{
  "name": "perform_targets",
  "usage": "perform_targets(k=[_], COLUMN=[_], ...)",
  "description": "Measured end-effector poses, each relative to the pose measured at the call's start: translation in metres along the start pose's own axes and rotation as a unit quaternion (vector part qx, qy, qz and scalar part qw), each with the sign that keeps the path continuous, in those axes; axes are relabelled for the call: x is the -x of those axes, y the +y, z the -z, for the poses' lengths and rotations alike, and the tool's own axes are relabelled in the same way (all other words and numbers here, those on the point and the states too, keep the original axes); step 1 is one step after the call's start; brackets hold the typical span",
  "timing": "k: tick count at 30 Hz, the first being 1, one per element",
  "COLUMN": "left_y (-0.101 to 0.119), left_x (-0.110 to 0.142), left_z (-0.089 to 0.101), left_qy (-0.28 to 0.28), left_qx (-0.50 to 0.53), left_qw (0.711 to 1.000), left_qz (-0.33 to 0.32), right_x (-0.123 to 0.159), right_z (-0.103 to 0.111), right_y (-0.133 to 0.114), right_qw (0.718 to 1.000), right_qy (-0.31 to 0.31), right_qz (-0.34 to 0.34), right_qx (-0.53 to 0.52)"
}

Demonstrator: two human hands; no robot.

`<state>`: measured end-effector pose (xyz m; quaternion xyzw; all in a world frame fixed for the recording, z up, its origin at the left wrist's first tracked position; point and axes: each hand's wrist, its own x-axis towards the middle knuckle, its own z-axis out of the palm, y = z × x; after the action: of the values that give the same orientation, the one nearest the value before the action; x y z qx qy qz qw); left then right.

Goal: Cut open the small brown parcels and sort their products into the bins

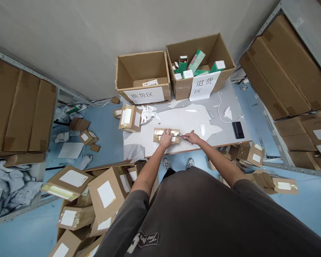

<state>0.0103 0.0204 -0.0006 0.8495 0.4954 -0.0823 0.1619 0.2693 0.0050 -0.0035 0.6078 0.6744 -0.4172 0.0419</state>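
Observation:
A small taped cardboard box (156,137) with a white label lies flat on the white-covered table (139,147). My left hand (166,138) presses on its top near the middle, fingers bent over it and gripping it. My right hand (193,137) is closed around a slim cutting tool (184,136) with a metal blade and a dark, reddish handle. The blade reaches the box's right end, at the taped seam. Whether it is scissors or a knife is too small to tell.
Behind stand two large open cartons with paper signs, a left carton (143,71) and a right carton (187,89) holding green-and-white boxes. A labelled parcel (130,118), white scraps (149,113) and a black phone-like device (238,130) lie around. More parcels (106,194) pile up at lower left.

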Motion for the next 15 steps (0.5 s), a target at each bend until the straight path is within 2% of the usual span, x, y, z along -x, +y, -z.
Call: perform_targets(k=[4, 7, 11, 15], left_y=[0.004, 0.007, 0.009, 0.008], left_x=[-0.002, -0.004, -0.002, -0.001], left_z=[0.004, 0.005, 0.003, 0.003], left_qy=[-0.023, -0.036, -0.038, -0.035], left_qx=[-0.002, -0.012, -0.016, -0.008], left_qw=[1.000, 0.999, 0.999, 0.999], left_qz=[0.003, 0.007, 0.014, 0.013], right_x=[0.003, 0.004, 0.007, 0.011], right_z=[0.004, 0.008, 0.012, 0.008], right_y=[-0.010, -0.017, -0.017, -0.008], right_qw=[0.990, 0.982, 0.985, 0.997], right_qy=[0.035, 0.035, 0.018, -0.006], right_qz=[0.002, 0.009, 0.002, 0.000], right_qx=[0.135, 0.183, 0.170, 0.076])
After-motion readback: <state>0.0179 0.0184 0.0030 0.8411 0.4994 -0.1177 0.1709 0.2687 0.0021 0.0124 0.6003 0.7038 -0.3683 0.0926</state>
